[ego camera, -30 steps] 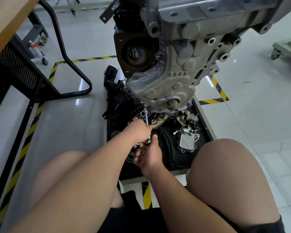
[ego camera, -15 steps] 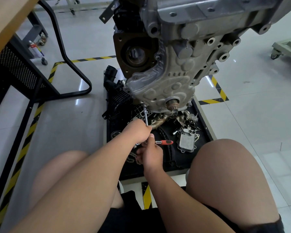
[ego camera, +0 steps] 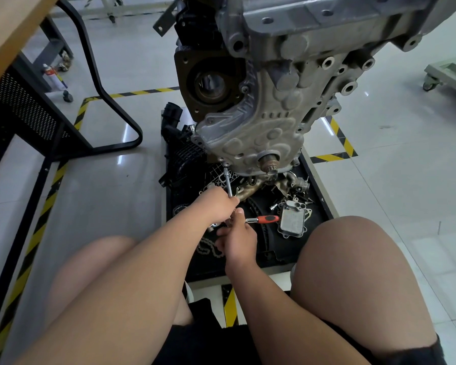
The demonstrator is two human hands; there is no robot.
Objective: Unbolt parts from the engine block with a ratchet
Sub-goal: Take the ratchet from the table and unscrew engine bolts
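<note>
**Hands swing ratchet (ego camera: 252,220) rightward**

Left hand (ego camera: 217,205) curls round the extension bar (ego camera: 228,183), seated on a bolt (ego camera: 225,164) low on the engine block (ego camera: 274,109). Right hand (ego camera: 239,239) grips the ratchet; its red handle (ego camera: 269,219), hidden a second ago, points right: bolt likely turning.

You sat over a pale, glossy tiled floor (ego camera: 406,185) that caught streaks of light. Yellow-and-black tape (ego camera: 140,93) marked bays across it. To your left stood a wooden bench (ego camera: 8,30) on a black tube frame (ego camera: 108,101) with a perforated panel (ego camera: 19,106). A wheeled trolley (ego camera: 448,72) stood far right.
</note>
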